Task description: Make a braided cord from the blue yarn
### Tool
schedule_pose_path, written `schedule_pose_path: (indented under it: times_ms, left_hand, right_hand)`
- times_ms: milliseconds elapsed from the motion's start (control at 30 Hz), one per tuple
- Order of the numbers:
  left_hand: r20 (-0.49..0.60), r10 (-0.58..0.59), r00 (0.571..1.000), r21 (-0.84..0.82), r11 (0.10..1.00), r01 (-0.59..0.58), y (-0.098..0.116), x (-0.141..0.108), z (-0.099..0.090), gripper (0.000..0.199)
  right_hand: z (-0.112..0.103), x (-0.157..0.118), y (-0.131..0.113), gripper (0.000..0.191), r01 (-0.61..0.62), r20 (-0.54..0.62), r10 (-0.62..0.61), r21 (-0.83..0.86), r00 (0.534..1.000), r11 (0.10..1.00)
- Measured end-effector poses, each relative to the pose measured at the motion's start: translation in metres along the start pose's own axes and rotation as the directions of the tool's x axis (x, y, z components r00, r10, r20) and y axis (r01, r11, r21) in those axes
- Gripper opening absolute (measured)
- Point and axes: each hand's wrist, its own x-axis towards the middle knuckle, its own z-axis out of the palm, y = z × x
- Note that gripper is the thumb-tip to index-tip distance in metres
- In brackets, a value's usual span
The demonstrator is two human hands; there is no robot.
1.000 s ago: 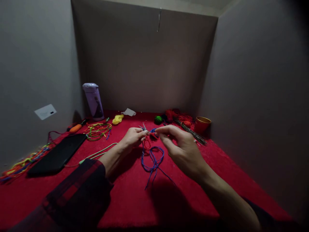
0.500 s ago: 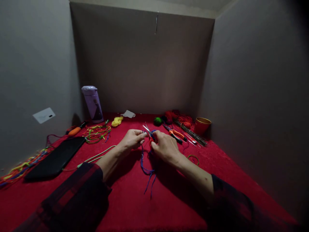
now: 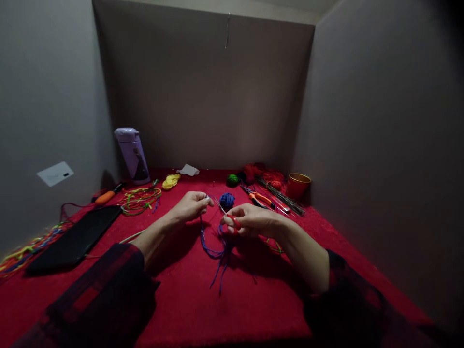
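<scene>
My left hand point(image 3: 194, 205) is closed in a pinch on the end of a blue yarn strand point(image 3: 203, 237), which hangs down from the fingers onto the cloth. In my right hand point(image 3: 250, 220) are small scissors point(image 3: 235, 222) with red handles; their blades point up and left, toward the left fingertips. Just beyond the scissors sits a ball of blue yarn point(image 3: 227, 200). Below the right hand, several loose blue strands lie bunched on the red cloth, with their ends toward me. Part of the bunch is in shadow.
Orange-handled pliers point(image 3: 261, 199), thin sticks point(image 3: 284, 195), a green yarn ball point(image 3: 232, 180) and a red cup point(image 3: 298, 185) stand at the back right. Leftward are a purple bottle point(image 3: 133, 155), yellow yarn point(image 3: 171, 181), a dark phone-like slab point(image 3: 74, 241) and tangled cords point(image 3: 141, 199).
My right hand and the scissors have drawn back toward me and away from the left fingers. The blue yarn ball is now uncovered. The view has shifted slightly to the right.
</scene>
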Motion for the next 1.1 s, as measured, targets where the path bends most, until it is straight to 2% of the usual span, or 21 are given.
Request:
schedule_pose_path:
  times_ms: [200, 367, 667, 933, 1100]
  left_hand:
    - [0.128, 0.015, 0.992, 0.048, 0.999, -0.021, -0.003, -0.001, 0.0, 0.02]
    - [0.239, 0.008, 0.971, 0.046, 0.999, -0.02, 0.0, -0.007, 0.001, 0.024]
    - [0.308, -0.011, 0.951, 0.084, 0.996, -0.016, -0.004, -0.005, -0.003, 0.026]
    - [0.368, -0.018, 0.93, 0.108, 0.994, -0.024, -0.003, -0.006, -0.006, 0.03]
    - [0.369, -0.029, 0.929, 0.121, 0.993, -0.017, 0.004, -0.012, -0.003, 0.026]
  right_hand:
    - [0.002, 0.006, 0.006, 0.032, -0.002, 0.124, -0.016, 0.141, 0.992, 0.99]
    - [0.003, 0.007, 0.009, 0.033, 0.051, 0.112, -0.078, 0.227, 0.991, 0.973]
    - [0.0, 0.007, 0.01, 0.02, 0.089, 0.073, -0.098, 0.122, 0.993, 0.989]
    - [-0.003, 0.014, 0.017, 0.041, 0.056, 0.02, -0.057, 0.05, 0.998, 0.997]
    - [-0.003, 0.015, 0.019, 0.039, 0.091, -0.009, -0.091, 0.033, 0.996, 0.995]
